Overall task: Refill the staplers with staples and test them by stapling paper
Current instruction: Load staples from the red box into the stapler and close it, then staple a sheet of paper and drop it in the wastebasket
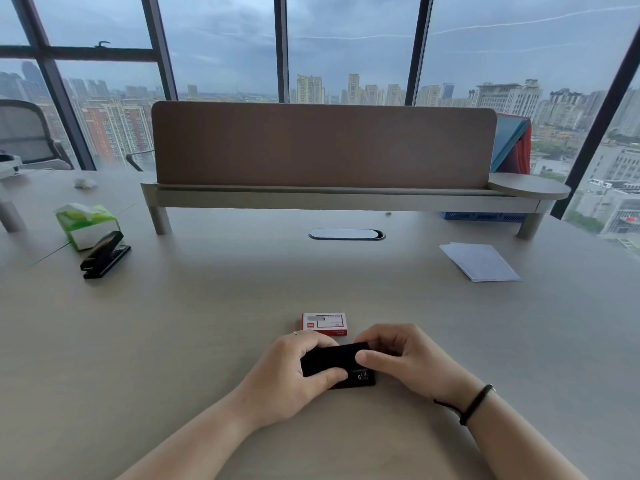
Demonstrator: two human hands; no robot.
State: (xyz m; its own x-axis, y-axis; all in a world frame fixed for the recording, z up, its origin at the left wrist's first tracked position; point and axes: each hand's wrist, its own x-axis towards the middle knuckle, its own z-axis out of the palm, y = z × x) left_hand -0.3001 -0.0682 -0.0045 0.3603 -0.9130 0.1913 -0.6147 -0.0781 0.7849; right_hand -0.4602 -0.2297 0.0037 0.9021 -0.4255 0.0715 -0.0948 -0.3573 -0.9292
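The black stapler [337,363], seemingly rigid, compact and best gripped by its sides, is lying near on the tabletop [207,323] with the left hand [291,375] and right hand [405,358] clasping it, the staple box [324,324] just beyond, paper [479,262] farther off.

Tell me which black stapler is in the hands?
The black stapler near the red staple box; the left hand and right hand grip it. The other black stapler lies untouched beside the green tissue pack.
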